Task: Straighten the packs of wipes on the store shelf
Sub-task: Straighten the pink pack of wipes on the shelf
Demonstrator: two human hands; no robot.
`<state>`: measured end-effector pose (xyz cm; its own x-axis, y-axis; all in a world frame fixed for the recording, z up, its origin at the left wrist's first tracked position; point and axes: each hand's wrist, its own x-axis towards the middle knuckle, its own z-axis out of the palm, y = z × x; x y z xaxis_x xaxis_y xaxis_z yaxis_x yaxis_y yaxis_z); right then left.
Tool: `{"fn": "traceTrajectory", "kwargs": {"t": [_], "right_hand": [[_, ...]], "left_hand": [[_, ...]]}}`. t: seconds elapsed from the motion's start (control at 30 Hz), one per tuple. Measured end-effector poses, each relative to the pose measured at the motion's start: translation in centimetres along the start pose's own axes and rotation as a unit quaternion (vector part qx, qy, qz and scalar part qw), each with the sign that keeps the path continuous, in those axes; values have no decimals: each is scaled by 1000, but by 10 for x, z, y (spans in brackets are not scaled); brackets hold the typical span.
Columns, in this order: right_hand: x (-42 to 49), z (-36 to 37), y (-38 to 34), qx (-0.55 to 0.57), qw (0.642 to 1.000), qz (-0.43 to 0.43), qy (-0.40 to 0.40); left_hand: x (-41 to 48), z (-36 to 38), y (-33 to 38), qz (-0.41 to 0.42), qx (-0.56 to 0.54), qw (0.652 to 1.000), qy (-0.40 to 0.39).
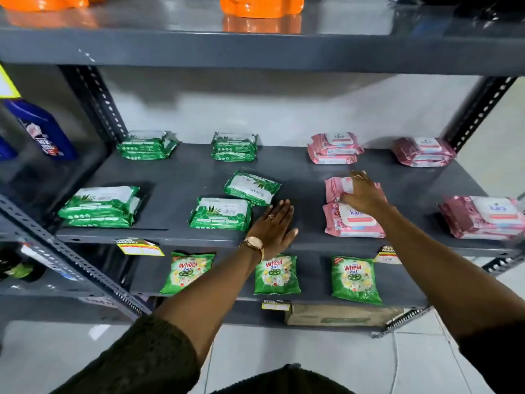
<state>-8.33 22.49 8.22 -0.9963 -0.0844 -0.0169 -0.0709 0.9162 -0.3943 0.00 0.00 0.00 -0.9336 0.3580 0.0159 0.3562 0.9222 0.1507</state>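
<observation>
Green and pink wipe packs lie on the grey middle shelf [304, 166]. A green pack [251, 187] lies skewed behind another green pack [220, 214]. My left hand [271, 227] rests flat and open on the shelf just right of these, fingers apart, holding nothing. My right hand [362, 194] lies over a pink pack [336, 187] that sits behind a second pink pack [352, 221]; its fingers touch the rear pack's lid, and a grip is not evident. Neat green stacks [102, 206] [146, 145] [234, 146] and pink stacks [333, 147] [423, 152] [485, 217] fill the rest.
Three green detergent pouches [277, 274] lie on the shelf below, with price tags [139, 247] on the shelf edge. Orange containers [261, 5] stand on the top shelf. A blue bottle [42, 129] stands in the left bay. A cardboard box [341, 315] sits at the bottom.
</observation>
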Motion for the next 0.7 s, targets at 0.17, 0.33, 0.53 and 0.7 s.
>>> {"fn": "traceTrajectory", "kwargs": {"t": [0.17, 0.33, 0.53, 0.7], "right_hand": [[27, -5, 4, -32, 995, 30, -95], [41, -22, 3, -71, 988, -5, -140], [28, -64, -2, -48, 994, -54, -82], [-4, -82, -14, -73, 988, -79, -110]], "left_hand": [[0, 4, -3, 6, 12, 1000, 11], [1, 7, -6, 10, 5, 999, 33], [1, 10, -6, 14, -4, 998, 59], [1, 11, -6, 12, 3, 998, 55]]}}
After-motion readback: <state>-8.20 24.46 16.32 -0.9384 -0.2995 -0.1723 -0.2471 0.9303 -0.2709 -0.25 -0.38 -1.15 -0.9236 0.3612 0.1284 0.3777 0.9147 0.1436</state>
